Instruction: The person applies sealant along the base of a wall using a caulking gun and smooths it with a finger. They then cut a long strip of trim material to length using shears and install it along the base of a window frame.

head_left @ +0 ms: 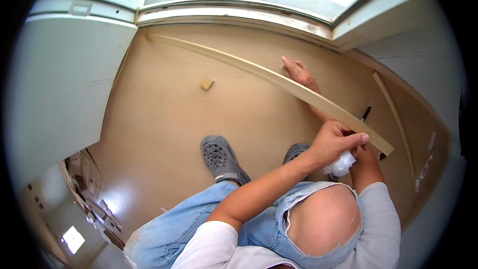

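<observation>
A long, pale wooden strip (279,80) runs slantwise from the far left of the board floor to the near right. My left hand (343,142) is closed on it near its near end, thumb on top. My right arm passes beneath the strip. Beyond the strip, my right hand (301,73) has its index finger stretched out and the other fingers partly curled; I see nothing sizeable in it. A crumpled white, plastic-looking thing (340,164) shows just below my left hand. The dark end of a slim black object (367,113) sticks out behind the strip.
A small square wood piece (206,83) lies on the brown board floor (154,119). Another thin strip (396,114) lies at the right by the wall. A pale door panel (64,79) stands at left, a door sill (234,17) ahead. My grey clogs (220,157) rest on the floor.
</observation>
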